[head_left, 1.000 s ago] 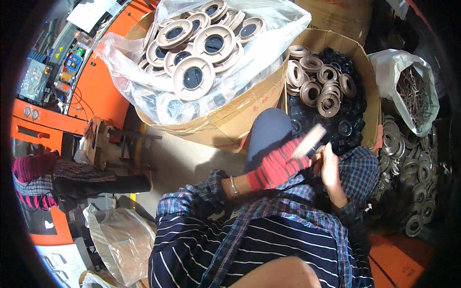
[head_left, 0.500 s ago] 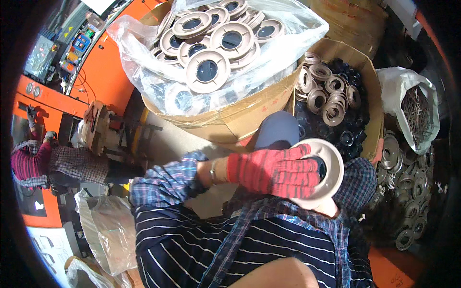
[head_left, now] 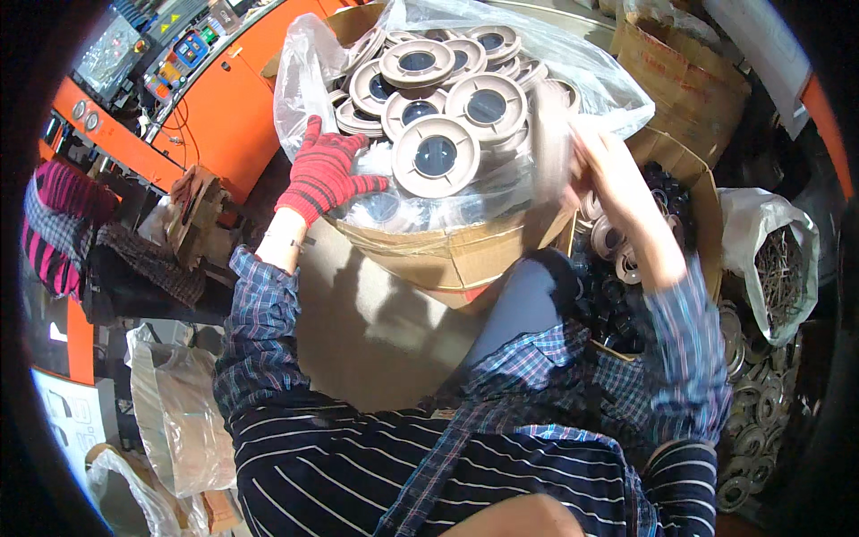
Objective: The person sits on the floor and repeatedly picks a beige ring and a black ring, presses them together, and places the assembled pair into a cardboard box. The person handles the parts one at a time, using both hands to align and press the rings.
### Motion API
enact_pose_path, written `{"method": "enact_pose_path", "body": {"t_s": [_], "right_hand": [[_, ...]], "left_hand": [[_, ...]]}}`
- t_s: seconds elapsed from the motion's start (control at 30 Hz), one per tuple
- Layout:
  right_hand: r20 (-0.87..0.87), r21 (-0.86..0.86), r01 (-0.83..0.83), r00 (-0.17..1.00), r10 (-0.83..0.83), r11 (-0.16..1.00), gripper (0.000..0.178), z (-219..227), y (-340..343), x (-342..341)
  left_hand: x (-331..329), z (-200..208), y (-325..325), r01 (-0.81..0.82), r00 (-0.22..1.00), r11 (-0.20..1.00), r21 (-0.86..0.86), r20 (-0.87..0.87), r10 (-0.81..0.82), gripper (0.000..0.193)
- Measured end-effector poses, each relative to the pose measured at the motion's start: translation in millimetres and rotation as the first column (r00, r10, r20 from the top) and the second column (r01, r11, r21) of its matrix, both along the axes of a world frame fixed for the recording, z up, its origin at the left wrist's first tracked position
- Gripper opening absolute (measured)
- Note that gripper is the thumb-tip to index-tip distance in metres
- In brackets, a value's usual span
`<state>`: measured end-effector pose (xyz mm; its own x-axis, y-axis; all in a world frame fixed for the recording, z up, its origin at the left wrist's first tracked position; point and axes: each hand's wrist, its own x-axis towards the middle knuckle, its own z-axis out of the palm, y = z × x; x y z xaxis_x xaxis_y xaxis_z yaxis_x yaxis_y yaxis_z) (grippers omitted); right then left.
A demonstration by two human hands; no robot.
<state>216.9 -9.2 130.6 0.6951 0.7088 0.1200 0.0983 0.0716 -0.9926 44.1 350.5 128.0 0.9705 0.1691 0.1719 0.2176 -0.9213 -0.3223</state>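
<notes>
My left hand, in a red glove with dark stripes, is open with its fingers spread. It rests at the left side of a clear plastic bag, beside a heap of round beige discs with dark centres. My bare right hand grips another beige disc, held on edge at the right of the heap and smeared by motion. The bag lines a large cardboard box. Some of the right hand's fingers are hidden behind the disc.
Right of it, a second cardboard box holds beige rings and black parts. Farther right are a white sack of thin scrap pieces and a pile of metal rings. At left, a co-worker in a striped sleeve is near an orange machine.
Both hands have moved from my lap up to the bag. The gloved left hand has let go of the disc, and the bare right hand has come into view gripping one.
</notes>
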Motion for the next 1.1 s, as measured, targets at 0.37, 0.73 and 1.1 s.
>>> {"method": "enact_pose_path", "body": {"t_s": [0.37, 0.73, 1.1], "right_hand": [[0.97, -0.16, 0.212, 0.216, 0.113, 0.964, 0.084, -58, 127, -30], [0.936, -0.235, 0.221, 0.314, 0.159, 0.947, 0.049, -38, 206, -5], [0.676, -0.155, 0.054, 0.734, 0.066, 0.986, 0.034, -2, 145, -6]], "left_hand": [[-35, -4, 15, 0.369, 0.929, 0.847, -0.384, 0.122, -0.35, 0.029], [-93, 66, -46, 0.399, 0.915, 0.575, -0.715, 0.269, -0.3, 0.02], [-104, 109, 19, -0.454, 0.854, 0.833, -0.316, 0.114, 0.508, 0.038]]}}
